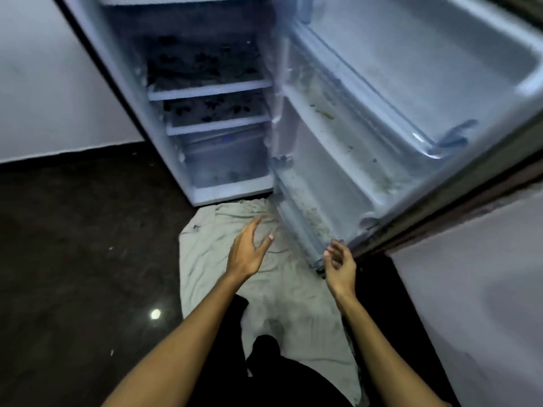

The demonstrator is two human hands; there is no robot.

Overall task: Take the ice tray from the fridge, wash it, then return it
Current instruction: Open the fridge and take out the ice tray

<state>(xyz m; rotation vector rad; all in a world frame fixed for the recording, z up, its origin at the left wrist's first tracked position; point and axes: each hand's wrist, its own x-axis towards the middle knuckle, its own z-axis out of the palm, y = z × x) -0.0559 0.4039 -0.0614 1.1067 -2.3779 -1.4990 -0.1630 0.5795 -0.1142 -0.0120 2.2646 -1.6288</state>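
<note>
Left hand [248, 252]: reaches forward over a pale cloth [273, 292], fingers spread and nearly straight, nothing in it. Right hand [340, 264]: loosely curled, empty, fingertips just beside the near bottom corner of the fridge door [382, 136]; contact with the corner cannot be told.

Cloth lies rumpled on a dark floor [73, 274], its far end at the foot of the fridge [205, 113]. Dark-clad legs of the person stand on its near part.

Door swung open to the right. Its shelves show greenish specks and grime. Blur over the whole door.

Fridge interior, far centre: two shelves with a dark patterned surface, a clear drawer [226, 160] below them.

Ice tray: not visible on any shelf or door rack; its place cannot be told.

Pale wall to the far left, another pale surface to the near right.
</note>
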